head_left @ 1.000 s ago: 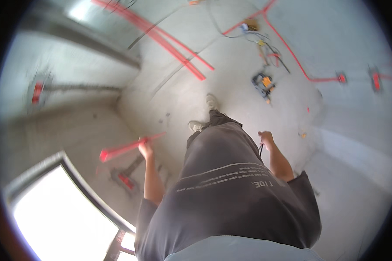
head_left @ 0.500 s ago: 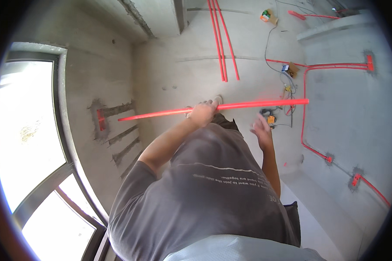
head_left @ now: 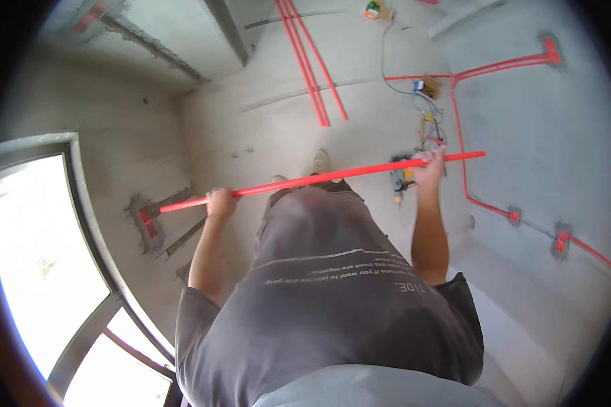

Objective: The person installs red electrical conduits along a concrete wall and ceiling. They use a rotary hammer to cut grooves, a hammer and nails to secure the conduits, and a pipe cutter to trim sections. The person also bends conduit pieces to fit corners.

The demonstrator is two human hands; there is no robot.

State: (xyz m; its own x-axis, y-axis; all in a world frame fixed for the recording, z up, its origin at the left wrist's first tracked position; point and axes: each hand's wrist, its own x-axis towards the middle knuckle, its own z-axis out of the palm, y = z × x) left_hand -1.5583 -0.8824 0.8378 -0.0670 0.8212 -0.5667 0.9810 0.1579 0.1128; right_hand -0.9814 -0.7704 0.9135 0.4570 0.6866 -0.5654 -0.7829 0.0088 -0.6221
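A long red conduit pipe point(head_left: 326, 178) stretches across in front of my body, its right end a little higher in the picture. Near its left end, my left hand point(head_left: 220, 203) is wrapped round it. My right hand point(head_left: 430, 167) grips it toward the right end, leaving a short length sticking out beyond the fingers. The left tip points toward a red wall box point(head_left: 149, 224) set in a rough chiselled patch of the left wall. Below my right hand, on the floor, lies an orange and dark power tool point(head_left: 402, 178), partly hidden by the pipe.
Several red pipes point(head_left: 310, 74) lie on the concrete floor ahead. An open carton point(head_left: 428, 87) and a cable point(head_left: 385, 57) are on the right, with another small box point(head_left: 377, 10) farther off. Red conduit point(head_left: 458, 122) runs along the right wall. A bright window point(head_left: 47, 258) is at left.
My left hand has slid from the pipe's middle to near its left end. My right hand, free before, has closed on the right part. The view has shifted somewhat.
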